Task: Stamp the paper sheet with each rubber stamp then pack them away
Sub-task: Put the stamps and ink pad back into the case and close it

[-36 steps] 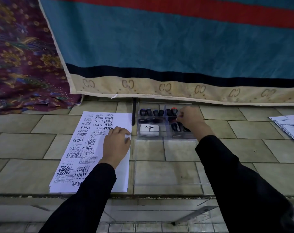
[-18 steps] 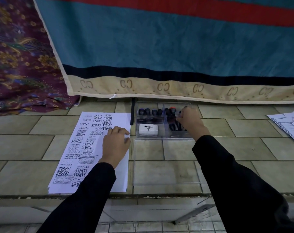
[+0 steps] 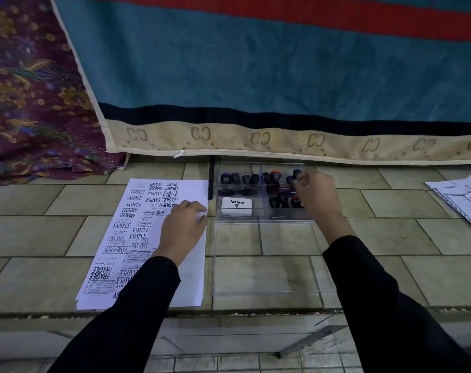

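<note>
Hanging along the far edge, a woven teal blanket (image 3: 255, 76) with red stripe and beige border drapes onto the tiled ledge (image 3: 40, 232), whose glazed square tiles lie bare at the left and between box and right-hand papers (image 3: 460, 195). Near the front edge lies the paper sheet (image 3: 137, 211), white, rectangular, crowded with black imprints. Just right of it sits a clear plastic box (image 3: 261, 168), its flat lid (image 3: 264, 265) folded toward the front. Inside: a white ink pad (image 3: 236, 207) and upright rubber stamps (image 3: 251, 179). The left hand (image 3: 183, 227) presses flat on the sheet; the right hand (image 3: 315, 195) pinches a black-knobbed stamp (image 3: 297, 173) in the box's right compartment.
</note>
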`<state>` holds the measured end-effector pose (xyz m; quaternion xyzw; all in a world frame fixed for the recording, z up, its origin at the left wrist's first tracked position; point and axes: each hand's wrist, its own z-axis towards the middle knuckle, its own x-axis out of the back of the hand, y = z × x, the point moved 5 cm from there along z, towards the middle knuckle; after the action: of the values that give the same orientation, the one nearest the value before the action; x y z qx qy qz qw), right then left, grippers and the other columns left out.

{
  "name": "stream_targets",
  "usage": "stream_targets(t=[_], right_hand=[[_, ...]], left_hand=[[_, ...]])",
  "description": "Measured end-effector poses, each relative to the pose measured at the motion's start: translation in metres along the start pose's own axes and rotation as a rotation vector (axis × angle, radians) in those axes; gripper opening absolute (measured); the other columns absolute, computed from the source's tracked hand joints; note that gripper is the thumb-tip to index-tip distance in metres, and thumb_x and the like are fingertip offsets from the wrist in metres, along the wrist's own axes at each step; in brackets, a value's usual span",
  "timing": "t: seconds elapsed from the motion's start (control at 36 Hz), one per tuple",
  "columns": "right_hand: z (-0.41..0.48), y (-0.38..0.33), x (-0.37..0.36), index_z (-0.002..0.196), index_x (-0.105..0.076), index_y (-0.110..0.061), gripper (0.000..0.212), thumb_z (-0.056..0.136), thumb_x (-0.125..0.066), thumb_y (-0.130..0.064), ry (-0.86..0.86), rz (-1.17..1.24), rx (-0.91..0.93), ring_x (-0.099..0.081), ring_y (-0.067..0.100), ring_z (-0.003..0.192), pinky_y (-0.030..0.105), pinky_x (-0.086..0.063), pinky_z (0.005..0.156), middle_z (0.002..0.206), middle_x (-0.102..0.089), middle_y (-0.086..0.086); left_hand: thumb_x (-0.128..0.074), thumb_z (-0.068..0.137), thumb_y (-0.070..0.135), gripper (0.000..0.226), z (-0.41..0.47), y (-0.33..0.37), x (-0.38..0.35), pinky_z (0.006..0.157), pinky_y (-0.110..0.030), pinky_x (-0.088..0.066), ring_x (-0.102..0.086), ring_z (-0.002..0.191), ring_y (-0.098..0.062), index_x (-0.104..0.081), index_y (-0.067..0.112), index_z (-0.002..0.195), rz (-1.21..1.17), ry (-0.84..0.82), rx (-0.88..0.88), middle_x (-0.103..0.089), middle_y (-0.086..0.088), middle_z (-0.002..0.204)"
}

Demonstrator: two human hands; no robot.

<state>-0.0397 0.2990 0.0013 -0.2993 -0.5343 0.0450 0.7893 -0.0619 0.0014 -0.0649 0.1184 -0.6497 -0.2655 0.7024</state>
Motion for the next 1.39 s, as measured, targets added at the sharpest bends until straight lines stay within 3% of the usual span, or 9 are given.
stream_targets(t=[0.11, 0.25, 0.36, 0.47, 0.75, 1.0, 1.08, 1.22, 1.39], right_hand=[[-0.028, 0.011, 0.02, 0.091, -0.062, -0.011, 0.006, 0.089, -0.059, -0.016, 0.133, 0.064, 0.013, -0.057, 0.019, 0.074, 0.024, -0.04, 0.059, 0.089, -0.064, 0.006], [-0.062, 0.046, 0.011, 0.103, -0.059, -0.009, 0.019, 0.087, -0.061, -0.019, 0.005, 0.025, -0.133, -0.058, 0.024, 0.084, 0.03, -0.044, 0.069, 0.1, -0.062, 0.011], [-0.086, 0.07, -0.003, 0.111, -0.058, -0.003, 0.03, 0.085, -0.063, -0.016, -0.167, -0.062, -0.257, -0.056, 0.033, 0.098, 0.032, -0.041, 0.076, 0.107, -0.059, 0.018], [-0.099, 0.076, -0.005, 0.092, -0.062, 0.006, 0.017, 0.08, -0.062, -0.006, -0.175, -0.061, -0.285, -0.054, 0.037, 0.088, 0.031, -0.038, 0.067, 0.094, -0.059, 0.022], [-0.104, 0.073, 0.001, 0.081, -0.066, 0.012, 0.015, 0.08, -0.056, 0.002, -0.221, -0.142, -0.24, -0.061, 0.039, 0.079, 0.043, -0.053, 0.07, 0.085, -0.064, 0.028], [-0.101, 0.08, 0.017, 0.05, -0.056, -0.004, 0.035, 0.083, -0.061, -0.016, -0.375, -0.055, -0.338, -0.059, 0.023, 0.052, 0.023, -0.042, 0.051, 0.052, -0.059, 0.009], [-0.095, 0.074, 0.027, 0.047, -0.051, -0.012, 0.036, 0.082, -0.056, -0.01, -0.388, 0.063, -0.376, -0.06, 0.02, 0.047, 0.032, -0.055, 0.059, 0.049, -0.059, 0.009], [-0.078, 0.062, 0.044, 0.079, -0.062, -0.009, 0.008, 0.085, -0.056, -0.008, -0.303, 0.202, -0.348, -0.057, 0.018, 0.054, 0.025, -0.047, 0.054, 0.059, -0.061, 0.004], [-0.035, 0.045, 0.043, 0.049, -0.055, -0.017, 0.036, 0.082, -0.052, -0.003, -0.214, 0.249, -0.275, -0.053, 0.024, 0.062, 0.036, -0.044, 0.065, 0.054, -0.055, 0.008]], left_hand=[[-0.057, 0.093, 0.019, 0.019, -0.008, 0.004, 0.009, 0.076, -0.035, -0.05, -0.058, 0.097, -0.018, -0.065, 0.017, 0.111, -0.128, 0.057, 0.001, -0.062, 0.002, 0.101], [-0.055, 0.092, 0.027, 0.006, -0.02, 0.006, -0.002, 0.052, -0.022, -0.039, -0.06, 0.069, -0.011, -0.061, 0.025, 0.091, -0.118, -0.172, 0.084, -0.067, 0.004, 0.08], [-0.061, 0.089, 0.027, 0.016, -0.033, 0.006, -0.012, 0.062, -0.027, -0.048, -0.061, 0.071, -0.015, -0.063, 0.013, 0.082, -0.132, -0.276, 0.178, -0.066, -0.002, 0.08], [-0.061, 0.083, 0.02, 0.015, -0.037, 0.011, -0.014, 0.06, -0.029, -0.045, -0.057, 0.061, -0.021, -0.054, 0.011, 0.074, -0.119, -0.324, 0.217, -0.06, -0.01, 0.072], [-0.059, 0.078, 0.005, 0.016, -0.044, 0.019, -0.015, 0.069, -0.043, -0.06, -0.071, 0.069, -0.028, -0.067, -0.007, 0.087, -0.14, -0.346, 0.29, -0.071, -0.018, 0.075], [-0.066, 0.078, 0.0, 0.02, -0.062, 0.016, -0.001, 0.074, -0.039, -0.059, -0.064, 0.055, -0.015, -0.057, 0.01, 0.093, -0.395, -0.52, 0.362, -0.065, -0.005, 0.08], [-0.066, 0.08, 0.0, 0.027, -0.062, 0.021, 0.018, 0.075, -0.036, -0.058, -0.064, 0.062, -0.017, -0.057, 0.012, 0.103, -0.426, -0.559, 0.318, -0.066, -0.003, 0.083], [-0.066, 0.088, 0.007, 0.029, -0.05, 0.035, 0.046, 0.061, -0.025, -0.056, -0.066, 0.078, -0.017, -0.056, 0.017, 0.113, -0.566, -0.509, 0.254, -0.065, -0.012, 0.099], [-0.06, 0.09, 0.001, 0.041, -0.008, 0.051, 0.051, 0.062, -0.029, -0.058, -0.068, 0.074, -0.021, -0.05, 0.014, 0.127, -0.678, -0.332, 0.233, -0.063, -0.008, 0.087]])
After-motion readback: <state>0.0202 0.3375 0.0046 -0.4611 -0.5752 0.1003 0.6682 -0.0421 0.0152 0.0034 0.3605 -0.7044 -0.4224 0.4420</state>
